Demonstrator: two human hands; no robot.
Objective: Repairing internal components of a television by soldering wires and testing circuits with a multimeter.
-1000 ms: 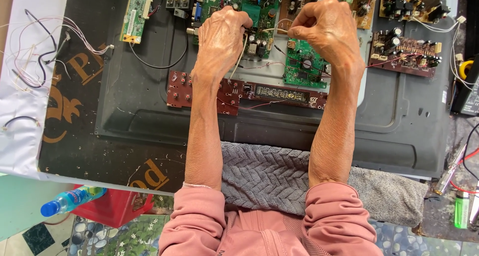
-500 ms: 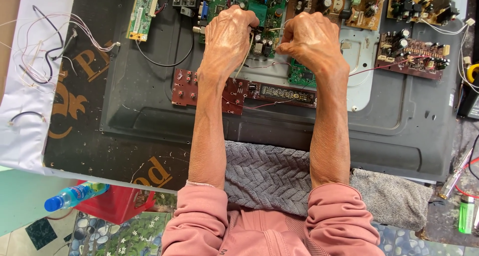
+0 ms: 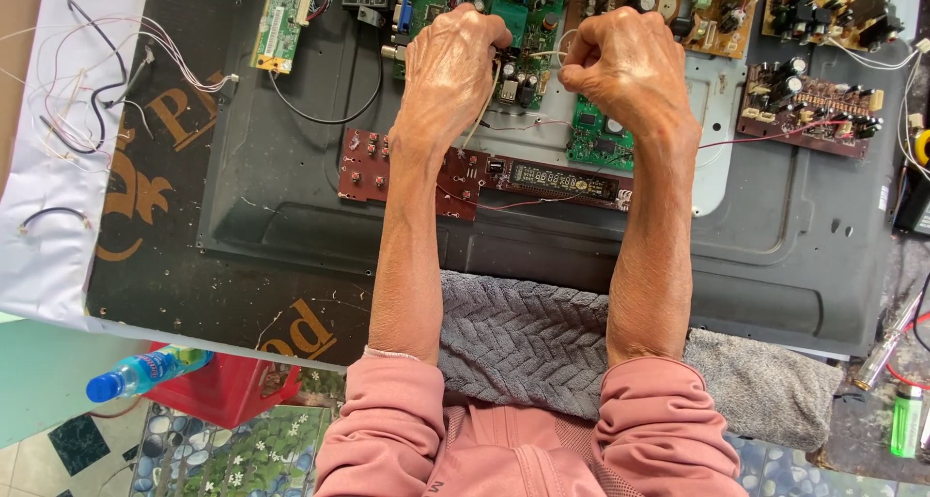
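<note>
Green circuit boards (image 3: 518,17) are sitting under both hands, left hand (image 3: 450,61) and right hand (image 3: 625,66) each curling closed, pinching a thin pale wire (image 3: 542,54) between them.

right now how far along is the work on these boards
Done: the dark back panel lies flat with several circuit boards laid bare on it, including the red board and the brown board. In hand: left hand and right hand, both closed, hold a thin pale wire over the green board. Left: loose wires lie unattached, and the boards are uncovered.
</note>
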